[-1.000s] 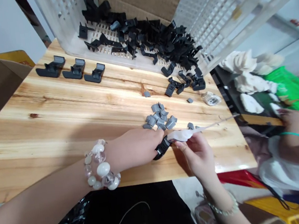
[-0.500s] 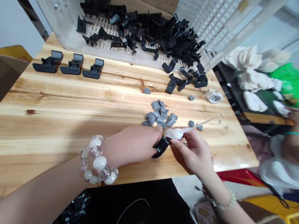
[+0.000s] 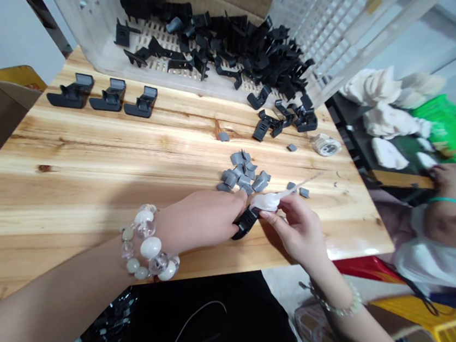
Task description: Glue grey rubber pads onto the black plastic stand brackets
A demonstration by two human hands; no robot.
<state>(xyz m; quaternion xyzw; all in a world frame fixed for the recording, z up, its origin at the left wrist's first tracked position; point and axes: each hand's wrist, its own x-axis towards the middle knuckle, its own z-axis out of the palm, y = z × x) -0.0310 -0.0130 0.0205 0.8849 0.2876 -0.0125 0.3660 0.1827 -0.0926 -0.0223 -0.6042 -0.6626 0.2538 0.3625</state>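
My left hand [image 3: 212, 214] is closed around a black plastic part [image 3: 245, 223], near the front edge of the wooden table [image 3: 118, 150]. At the upper end of that part, my right hand [image 3: 300, 227] pinches a small white rounded piece [image 3: 265, 202] with a thin pale tail pointing right. The white piece touches the black part; its exact kind is unclear. Just beyond my hands lies a loose pile of small curved grey pieces [image 3: 242, 173]. Two more grey pieces lie right of the pile, by my right fingers.
A white plastic basket [image 3: 202, 89] full of black parts stands at the back. Three black parts [image 3: 106, 97] sit in a row at the left; several others [image 3: 283, 119] lie at the right, near a whitish roll [image 3: 326, 145]. A co-worker's hand [image 3: 454, 183] is at far right.
The white piece has tilted slightly, its thin tail now pointing higher to the right. Both hands keep nearly the same place and hold.
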